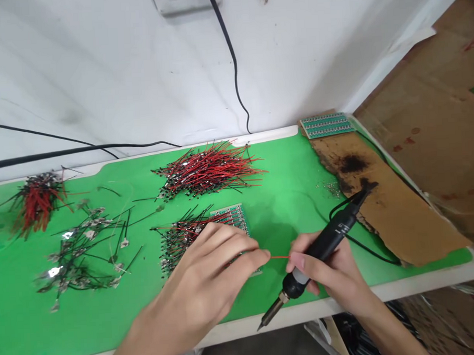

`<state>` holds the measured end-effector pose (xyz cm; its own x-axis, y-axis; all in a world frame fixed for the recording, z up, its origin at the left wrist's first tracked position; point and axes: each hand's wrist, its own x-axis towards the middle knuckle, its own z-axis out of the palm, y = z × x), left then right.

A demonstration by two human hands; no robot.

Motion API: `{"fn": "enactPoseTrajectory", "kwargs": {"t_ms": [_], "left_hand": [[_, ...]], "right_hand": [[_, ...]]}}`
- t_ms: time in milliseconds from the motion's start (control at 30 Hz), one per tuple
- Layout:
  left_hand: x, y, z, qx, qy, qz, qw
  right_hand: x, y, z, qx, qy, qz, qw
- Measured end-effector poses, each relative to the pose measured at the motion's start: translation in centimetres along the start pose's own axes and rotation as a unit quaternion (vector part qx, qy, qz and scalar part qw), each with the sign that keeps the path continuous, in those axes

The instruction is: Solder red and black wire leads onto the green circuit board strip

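Soldering iron (328,249) pinched in right hand (338,278), left hand (197,273) pinching red wire (280,257) just beside circuit board (233,218), red-and-black wire bundle (181,248) touching board, green mat (283,165) beneath board

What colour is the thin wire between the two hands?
Red. The wire shows best in the head view.

From here, the soldering iron (322,252) has a matt black plastic grip and a dull metal tip (271,313). The green mat (277,196) looks smooth and faintly glossy, while the scorched cardboard (391,218) to the right is rough, fibrous paper.
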<state>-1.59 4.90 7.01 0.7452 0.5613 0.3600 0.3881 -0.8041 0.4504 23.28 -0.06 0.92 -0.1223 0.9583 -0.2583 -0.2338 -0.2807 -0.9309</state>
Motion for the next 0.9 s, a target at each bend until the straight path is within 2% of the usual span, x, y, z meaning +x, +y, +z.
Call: {"fn": "enactPoseTrajectory", "kwargs": {"t_ms": [133, 200, 367, 567, 700, 900], "left_hand": [[-1.6, -0.1, 0.5, 0.032, 0.101, -0.078, 0.991], [-2.5, -0.2, 0.7, 0.02, 0.122, -0.119, 0.985], [-4.1, -0.1, 1.7, -0.02, 0.129, -0.145, 0.981], [-4.1, 0.2, 2.9, -0.078, 0.16, -0.152, 0.972], [-4.0, 0.2, 2.9, -0.087, 0.171, -0.146, 0.971], [-4.5, 0.5, 2.4, -0.06, 0.14, -0.123, 0.981]], "right_hand": [[0.2, 0.0, 0.0, 0.02, 0.019, 0.005, 1.0], [0.2, 0.1, -0.1, 0.033, 0.034, 0.001, 0.999], [0.3, 0.3, -0.6, 0.041, 0.034, -0.013, 0.998], [0.1, 0.1, -0.8, 0.041, 0.05, -0.007, 0.998], [0.1, 0.1, -0.8, 0.033, 0.051, 0.001, 0.998], [0.6, 0.3, -0.9, 0.017, 0.053, 0.006, 0.998]]}}
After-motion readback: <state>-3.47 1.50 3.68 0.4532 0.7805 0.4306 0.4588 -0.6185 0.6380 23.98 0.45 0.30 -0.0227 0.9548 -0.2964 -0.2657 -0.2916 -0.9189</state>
